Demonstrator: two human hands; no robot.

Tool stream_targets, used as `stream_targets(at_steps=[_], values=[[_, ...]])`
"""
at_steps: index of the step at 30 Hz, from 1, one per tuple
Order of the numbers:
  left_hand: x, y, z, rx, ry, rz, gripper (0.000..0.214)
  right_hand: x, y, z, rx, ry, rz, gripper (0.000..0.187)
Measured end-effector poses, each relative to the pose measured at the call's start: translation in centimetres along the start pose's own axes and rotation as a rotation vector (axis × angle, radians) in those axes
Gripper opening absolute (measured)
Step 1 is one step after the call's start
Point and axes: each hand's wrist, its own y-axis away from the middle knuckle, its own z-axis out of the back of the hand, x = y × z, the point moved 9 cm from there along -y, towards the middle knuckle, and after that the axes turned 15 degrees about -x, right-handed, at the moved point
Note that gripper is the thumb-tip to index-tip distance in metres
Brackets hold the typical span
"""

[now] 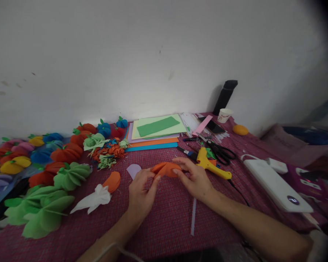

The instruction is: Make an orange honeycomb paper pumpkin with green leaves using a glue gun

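Right in the middle of the table [158, 229], the orange paper piece [166, 169] is up between both hands, just above the checked cloth. Left hand [142, 191] has its end pinched between thumb and fingers, right hand [192, 178] is clamped on the other end the same way. Yellow glue gun [211, 165] lies just beside the right hand, and a lilac paper piece [133, 170] is next to the left.

Container-wise: there's a white paper cup [224, 115] standing at the back right, but the angle is too low to say what's in it. Tall black bottle-looking thing [225, 97] leans by the wall just behind, contents hidden, so no clue there either. Far right, a pinkish bag [278, 140] has something dark blue [314, 134] showing at the top, too blurry to make out. Loose paper shreds [110, 153] are heaped straight on the cloth, near the puffy paper pumpkins [67, 153].
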Motion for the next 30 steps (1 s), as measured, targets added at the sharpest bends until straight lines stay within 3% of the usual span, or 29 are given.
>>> stream_targets(at_steps=[10,14,16,20,27,30], values=[[2.6,0.0,-0.5,-0.036,0.155,0.32,0.008,-0.2,0.3,-0.3,0.016,-0.047,-0.059,0.028],[3.3,0.4,-1.1,-0.033,0.276,0.451,0.042,-0.1,0.2,-0.3,0.023,-0.035,-0.036,0.028],[3.1,0.5,-1.8,0.071,0.257,0.441,0.041,0.3,0.2,-0.4,0.041,-0.048,-0.006,0.028],[2.3,0.4,-2.3,0.219,0.201,0.345,0.012,1.2,0.1,-0.3,0.044,-0.065,0.078,0.027],[2.8,1.4,-3.7,0.315,0.417,0.556,0.018,0.1,0.0,-1.4,0.141,-0.226,-0.079,0.02],[2.2,1.2,-3.6,0.304,0.395,0.499,0.025,0.3,-0.1,-1.4,0.137,-0.214,-0.064,0.014]])
